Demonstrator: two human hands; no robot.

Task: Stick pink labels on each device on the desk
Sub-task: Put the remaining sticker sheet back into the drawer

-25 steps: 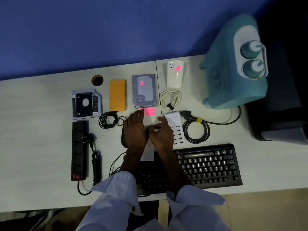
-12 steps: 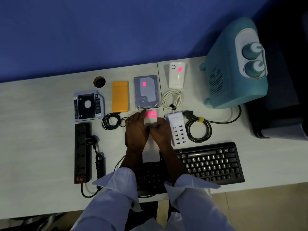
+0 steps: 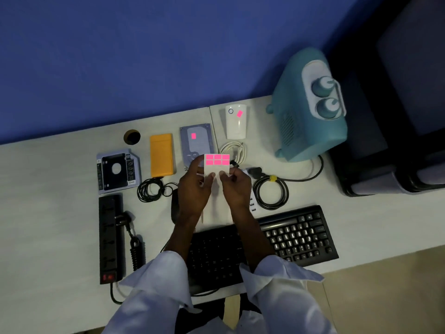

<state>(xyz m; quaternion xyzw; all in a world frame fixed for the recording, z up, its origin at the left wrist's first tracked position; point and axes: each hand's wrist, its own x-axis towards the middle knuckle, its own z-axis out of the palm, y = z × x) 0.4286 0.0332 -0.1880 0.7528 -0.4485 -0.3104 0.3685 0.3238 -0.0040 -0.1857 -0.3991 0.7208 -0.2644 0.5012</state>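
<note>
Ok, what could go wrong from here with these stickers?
The label sheet shows six pink labels, but the orange case, drive caddy, power strip, keyboard and blue heater look unlabelled, and the mouse and charger sit partly behind the left hand and right hand: you may run short or skip one.
Both hands pinch the sheet; peeling needs a changed grip, and it could drop.

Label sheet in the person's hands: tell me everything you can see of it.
The label sheet is a white paper backing carrying six pink labels in two rows of three at its far end; the nearer part is bare. It is held above the desk, labelled side up. The left hand pinches its left side, the right hand its right.
</note>
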